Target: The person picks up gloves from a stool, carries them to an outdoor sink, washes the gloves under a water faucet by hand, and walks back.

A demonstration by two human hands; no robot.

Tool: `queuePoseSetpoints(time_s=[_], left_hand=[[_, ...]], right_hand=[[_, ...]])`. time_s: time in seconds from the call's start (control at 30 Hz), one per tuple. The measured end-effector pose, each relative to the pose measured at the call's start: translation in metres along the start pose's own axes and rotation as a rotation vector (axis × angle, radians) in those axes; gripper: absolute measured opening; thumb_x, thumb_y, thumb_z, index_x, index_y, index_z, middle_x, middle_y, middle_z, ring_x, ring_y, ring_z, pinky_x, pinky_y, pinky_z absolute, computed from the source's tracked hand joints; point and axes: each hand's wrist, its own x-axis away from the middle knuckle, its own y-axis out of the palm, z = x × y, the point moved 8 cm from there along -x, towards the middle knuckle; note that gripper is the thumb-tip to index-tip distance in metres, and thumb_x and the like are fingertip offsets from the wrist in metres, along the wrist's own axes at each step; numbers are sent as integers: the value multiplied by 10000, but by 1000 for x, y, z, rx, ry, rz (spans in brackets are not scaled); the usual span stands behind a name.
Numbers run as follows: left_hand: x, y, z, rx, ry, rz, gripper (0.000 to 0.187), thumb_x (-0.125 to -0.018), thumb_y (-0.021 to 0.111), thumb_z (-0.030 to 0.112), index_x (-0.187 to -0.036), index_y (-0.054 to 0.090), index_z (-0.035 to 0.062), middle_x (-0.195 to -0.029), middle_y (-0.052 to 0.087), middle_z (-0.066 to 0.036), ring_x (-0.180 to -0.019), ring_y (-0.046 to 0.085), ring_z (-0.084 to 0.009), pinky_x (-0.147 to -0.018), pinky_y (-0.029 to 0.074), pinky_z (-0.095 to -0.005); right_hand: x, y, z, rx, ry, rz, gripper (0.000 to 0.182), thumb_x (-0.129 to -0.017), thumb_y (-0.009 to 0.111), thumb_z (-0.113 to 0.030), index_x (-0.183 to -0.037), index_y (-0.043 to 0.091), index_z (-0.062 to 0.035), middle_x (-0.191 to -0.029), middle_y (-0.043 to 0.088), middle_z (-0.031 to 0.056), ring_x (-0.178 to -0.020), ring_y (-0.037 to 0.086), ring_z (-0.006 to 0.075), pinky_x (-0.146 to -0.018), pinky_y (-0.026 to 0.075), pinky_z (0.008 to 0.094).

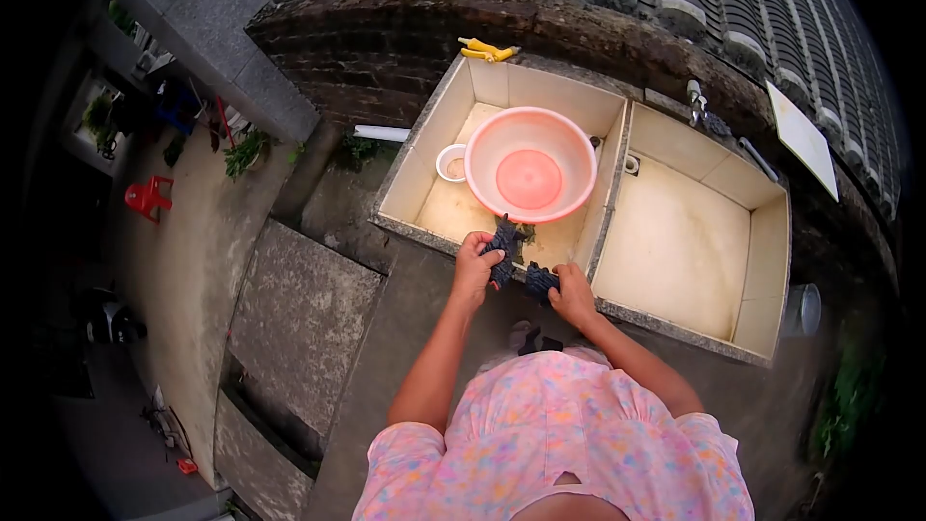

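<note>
My left hand (476,264) is closed on a dark, crumpled cloth-like piece (504,245) at the front rim of the left basin (399,201). My right hand (571,291) pinches another dark, crumpled piece (540,280) a little to the right. Whether the two pieces are joined cannot be made out. Just beyond my hands, a pink plastic basin (577,150) rests in the left basin, with a small white bowl (449,163) against its left side. Some dark green bits lie near the piece in my left hand.
To the right is a second basin (675,241) with a tap (695,101) behind it. Yellow gloves or cloth (488,50) lie on the back left corner. A white board (803,140) leans at right; a metal bucket (802,310) stands below. A red stool (149,198) is far left.
</note>
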Motion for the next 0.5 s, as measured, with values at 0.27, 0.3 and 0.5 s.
queuePoseSetpoints(time_s=[0.27, 0.3, 0.5], left_hand=[[-1, -98, -85, -365, 75, 235, 218, -697, 567, -8, -874, 445, 33, -722, 542, -52, -504, 522, -119, -385, 419, -266], [7, -115, -93, -420, -38, 323, 195, -697, 569, 11, -856, 458, 30, -693, 535, -46, -489, 516, -121, -382, 407, -263], [22, -141, -82, -445, -163, 392, 106, -702, 564, 62, -781, 502, 29, -637, 525, -40, -447, 499, -122, -377, 388, -243]], right_hand=[[9, 1, 2, 151, -223, -17, 317, -617, 559, -67, -932, 589, -72, -862, 502, 138, -837, 491, 282, -749, 408, 362], [8, -2, 3, 154, -226, -13, 317, -617, 559, -67, -932, 589, -72, -862, 502, 138, -837, 491, 282, -749, 408, 362], [12, -13, 19, 34, -192, -6, 187, -619, 554, -57, -785, 638, -72, -838, 532, 117, -823, 493, 271, -739, 413, 362]])
